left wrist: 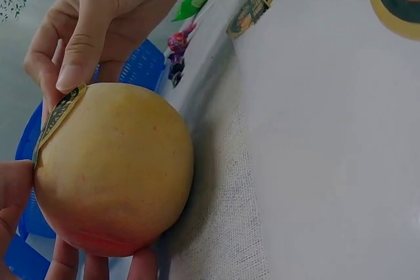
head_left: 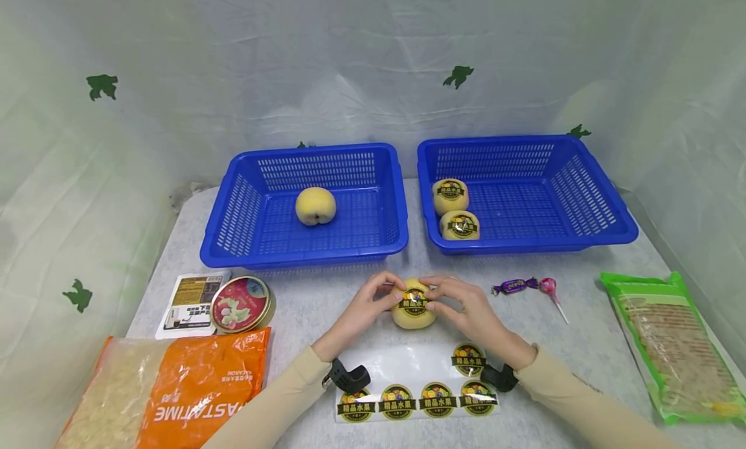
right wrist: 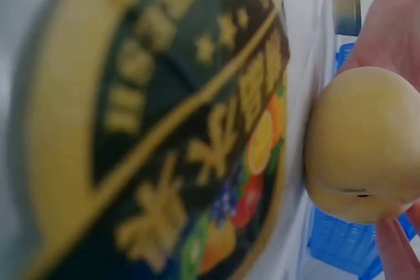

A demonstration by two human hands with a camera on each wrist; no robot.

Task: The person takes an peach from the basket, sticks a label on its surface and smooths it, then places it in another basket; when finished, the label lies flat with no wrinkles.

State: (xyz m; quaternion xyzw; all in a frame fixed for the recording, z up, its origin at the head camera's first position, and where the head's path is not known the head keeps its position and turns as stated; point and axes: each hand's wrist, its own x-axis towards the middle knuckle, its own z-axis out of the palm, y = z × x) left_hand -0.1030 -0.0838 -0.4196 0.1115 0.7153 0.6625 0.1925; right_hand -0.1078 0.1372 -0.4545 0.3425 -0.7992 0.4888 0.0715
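Observation:
A yellow peach (head_left: 412, 321) with a black-and-gold fruit sticker (head_left: 414, 300) on its upper face is held at the table's middle. My left hand (head_left: 368, 305) holds its left side, the thumb at the sticker's edge; in the left wrist view its fingers (left wrist: 96, 269) reach under the reddish part of the peach (left wrist: 121, 168). On the other side my right hand (head_left: 468, 304) grips the fruit, its thumb (left wrist: 82, 57) against the sticker (left wrist: 59, 119). Below both hands lies a white sticker sheet (head_left: 402, 365) with several stickers left on it.
A blue basket (head_left: 303, 253) at back left holds one plain peach (head_left: 316, 206). Another blue basket (head_left: 542, 243) holds two stickered peaches (head_left: 451, 197). Around lie a pasta bag (head_left: 204, 391), a round tin (head_left: 241, 304), a white packet (head_left: 186, 306), a candy (head_left: 515, 286), a lollipop (head_left: 548, 286) and a green-edged bag (head_left: 670, 345).

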